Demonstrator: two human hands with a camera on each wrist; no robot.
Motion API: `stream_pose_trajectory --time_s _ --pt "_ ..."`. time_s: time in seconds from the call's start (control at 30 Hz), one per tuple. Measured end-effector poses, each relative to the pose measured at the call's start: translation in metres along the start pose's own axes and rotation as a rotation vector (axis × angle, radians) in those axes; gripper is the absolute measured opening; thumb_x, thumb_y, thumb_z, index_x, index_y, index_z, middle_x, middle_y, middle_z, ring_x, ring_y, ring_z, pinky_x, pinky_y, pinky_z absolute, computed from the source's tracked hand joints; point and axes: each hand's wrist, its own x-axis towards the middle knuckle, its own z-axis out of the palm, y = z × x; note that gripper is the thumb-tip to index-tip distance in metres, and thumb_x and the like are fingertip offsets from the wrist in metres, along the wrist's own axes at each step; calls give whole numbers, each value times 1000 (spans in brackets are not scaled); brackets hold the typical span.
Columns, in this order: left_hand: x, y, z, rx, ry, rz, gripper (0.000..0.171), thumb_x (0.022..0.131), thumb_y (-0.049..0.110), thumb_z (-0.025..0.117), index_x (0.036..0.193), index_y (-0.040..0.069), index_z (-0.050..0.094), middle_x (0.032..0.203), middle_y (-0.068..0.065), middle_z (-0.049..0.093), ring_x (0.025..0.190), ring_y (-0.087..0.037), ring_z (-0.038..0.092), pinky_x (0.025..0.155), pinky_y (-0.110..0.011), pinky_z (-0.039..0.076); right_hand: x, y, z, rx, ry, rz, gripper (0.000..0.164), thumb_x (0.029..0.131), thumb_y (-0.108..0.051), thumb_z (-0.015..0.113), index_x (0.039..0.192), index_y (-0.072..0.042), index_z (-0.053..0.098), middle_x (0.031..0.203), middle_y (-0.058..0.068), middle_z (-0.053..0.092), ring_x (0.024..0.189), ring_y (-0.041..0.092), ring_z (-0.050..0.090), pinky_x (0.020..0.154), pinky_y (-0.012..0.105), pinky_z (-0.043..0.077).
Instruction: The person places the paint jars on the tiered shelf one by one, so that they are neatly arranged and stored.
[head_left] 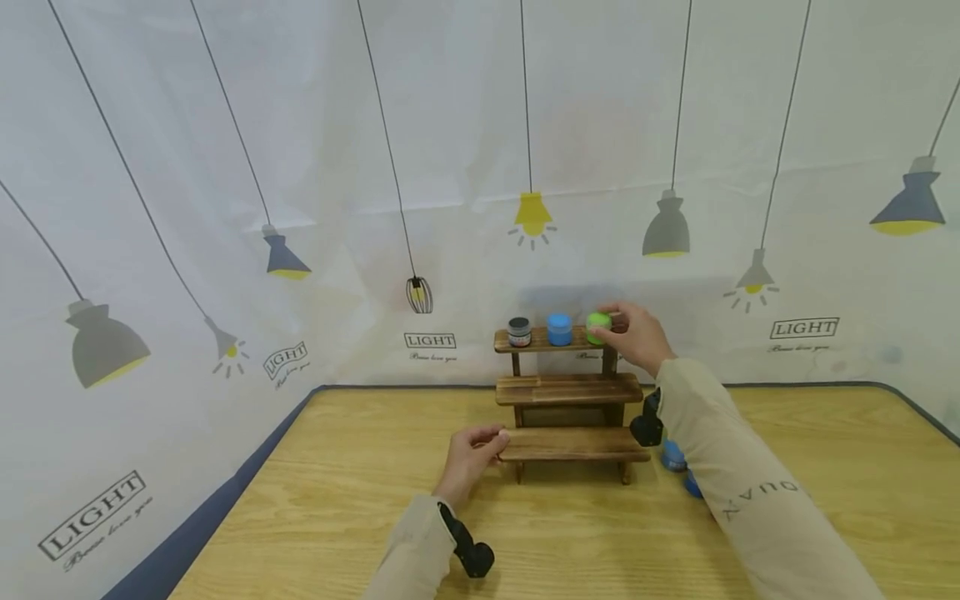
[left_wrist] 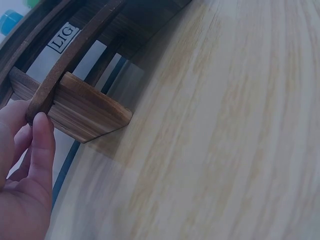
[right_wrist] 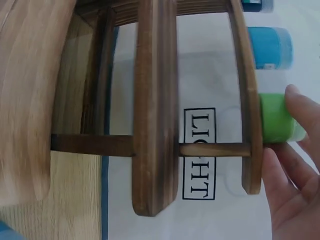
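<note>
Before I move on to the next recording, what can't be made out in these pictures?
Head view: part of the blue jars on the table, hidden by the right sleeve.
Head view: lettering on the dark jar, too small to read.
Left wrist view: most of the green jar, cut off by the top edge.
Right wrist view: part of the right hand, past the right edge.

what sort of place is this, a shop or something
Probably a staged tabletop set-up; the wider room is out of view. A creased sheet printed with hanging lamps stands behind the wood-grain table, where a three-tier wooden rack holds three small jars on top.
</note>
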Motion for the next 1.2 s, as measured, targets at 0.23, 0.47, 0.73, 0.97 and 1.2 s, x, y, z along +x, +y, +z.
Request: stream_pose_trajectory --time_s 0.23,0.47,0.73,0.97,1.2 --pt "-1 3 0 10 -5 -11 30 85 11 60 108 -8 59 90 -13 61 70 -12 56 66 -39 52 -1 -2 2 -75 21 8 42 86 -22 59 120 0 46 106 23 56 96 33 54 78 47 45" --pt "0 -1 0 15 3 -8 33 84 18 62 109 -4 60 90 -9 61 72 -12 57 64 -33 53 -2 -4 1 -83 8 14 43 86 -22 60 120 1 45 106 24 57 96 34 54 77 47 44" --pt "3 -4 1 16 9 -10 33 83 19 63 108 -2 61 88 -8 61 70 -12 57 63 -31 53 -3 -4 -2 -68 -10 -8 44 85 -17 61 121 2 44 107 25 55 97 35 53 78 47 45" --pt "-7 14 1 16 -1 -21 31 85 12 60 110 -6 59 89 -11 61 69 -12 57 67 -38 52 -4 -3 -2 -60 -8 -13 47 85 -17 61 123 5 43 108 27 54 98 36 53 78 46 46" --pt "1 0 -1 5 -3 -19 33 84 15 61 110 -5 59 87 -7 61 69 -11 57 65 -36 53 -5 -4 -1 -40 -6 -20 48 85 -16 60 124 6 41 108 27 53 98 36 52 78 45 47"
